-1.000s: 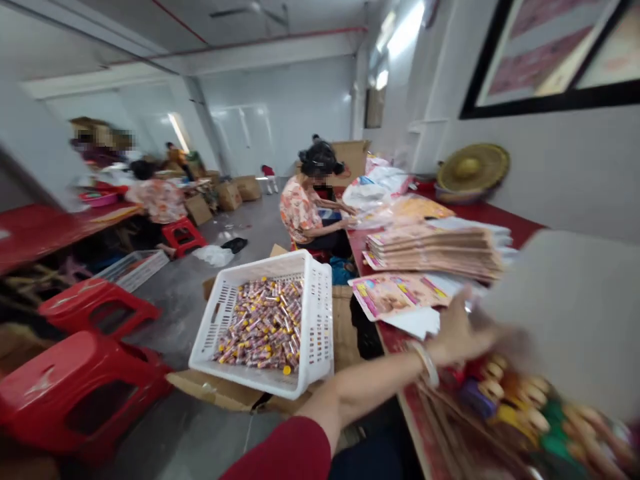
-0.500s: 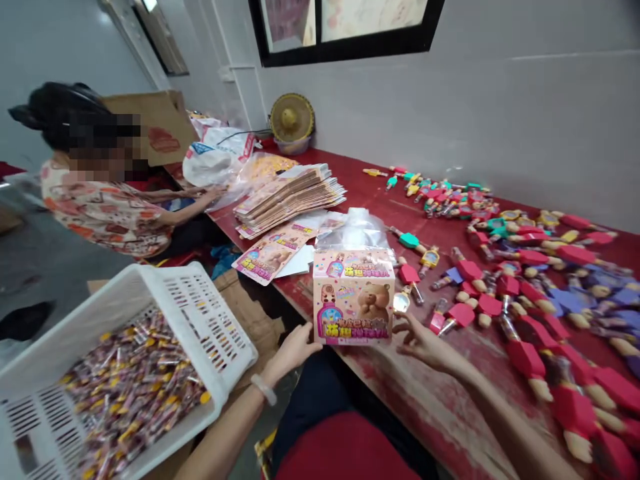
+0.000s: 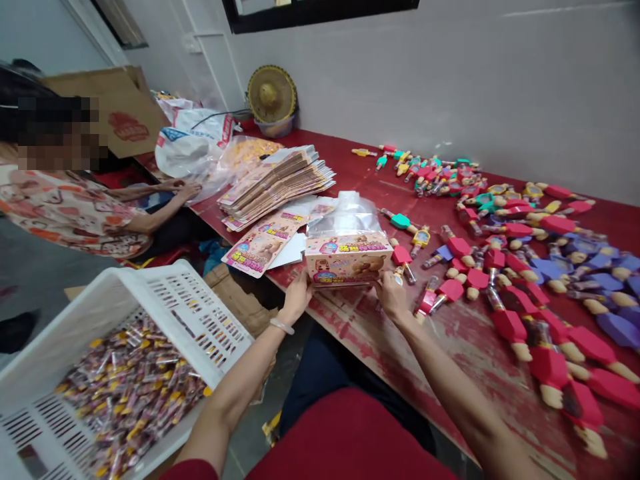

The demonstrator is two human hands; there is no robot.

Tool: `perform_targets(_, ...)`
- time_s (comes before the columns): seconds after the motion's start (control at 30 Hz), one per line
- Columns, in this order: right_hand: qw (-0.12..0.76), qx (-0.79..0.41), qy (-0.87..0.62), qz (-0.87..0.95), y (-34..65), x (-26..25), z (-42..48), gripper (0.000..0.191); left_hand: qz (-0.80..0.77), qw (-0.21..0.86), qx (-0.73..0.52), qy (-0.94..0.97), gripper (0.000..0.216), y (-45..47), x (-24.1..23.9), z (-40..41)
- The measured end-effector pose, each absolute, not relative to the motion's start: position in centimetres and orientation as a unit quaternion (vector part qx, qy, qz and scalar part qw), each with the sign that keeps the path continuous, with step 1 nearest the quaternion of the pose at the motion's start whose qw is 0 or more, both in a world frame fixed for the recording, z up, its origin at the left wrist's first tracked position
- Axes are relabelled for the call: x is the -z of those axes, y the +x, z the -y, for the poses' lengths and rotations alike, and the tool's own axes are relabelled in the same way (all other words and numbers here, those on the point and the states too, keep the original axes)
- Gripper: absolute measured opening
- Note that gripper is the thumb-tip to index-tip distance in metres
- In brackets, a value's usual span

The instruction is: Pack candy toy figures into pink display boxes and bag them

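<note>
I had the box between my two hands at the front edge of the red table, left hand at its left end, right hand at its lower right corner, fingers closed in to its width; how hard they pressed, I could not tell. So near the edge, a slack hold might have let it slip over, while too hard a squeeze could have buckled its sides, if they were thin card. My knuckles might also have knocked the loose toys on the right. The box was pale pink, printed with a brown bear and bright lettering, with clear plastic just behind its upper edge.
</note>
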State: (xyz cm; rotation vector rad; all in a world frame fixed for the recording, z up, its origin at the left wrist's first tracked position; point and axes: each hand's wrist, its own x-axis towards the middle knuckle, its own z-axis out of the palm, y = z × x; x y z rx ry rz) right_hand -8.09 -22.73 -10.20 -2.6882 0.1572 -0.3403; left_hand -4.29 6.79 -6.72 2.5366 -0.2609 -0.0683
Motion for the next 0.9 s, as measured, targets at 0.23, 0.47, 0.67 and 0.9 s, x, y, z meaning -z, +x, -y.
perform_targets(0.23,0.274,0.088,-0.957,-0.03,-7.7,10.8,23.4,0.013,0.117,0.34,0.056,0.931,0.022,-3.6,7.0,-7.3)
perform_targets(0.47,0.258,0.193,-0.946,-0.034,-6.5,0.2,25.4,0.034,0.11,0.348,0.041,0.93,0.029,-3.1,6.9,-7.0)
perform_targets(0.67,0.085,0.245,-0.959,0.114,-3.1,-7.1,19.2,0.052,0.089,0.342,0.017,0.935,0.029,-4.4,8.1,-7.0)
perform_targets(0.9,0.025,0.127,-0.984,0.118,-1.4,-0.8,16.4,0.057,0.079,0.365,-0.253,0.893,0.041,-1.8,-1.4,-7.1)
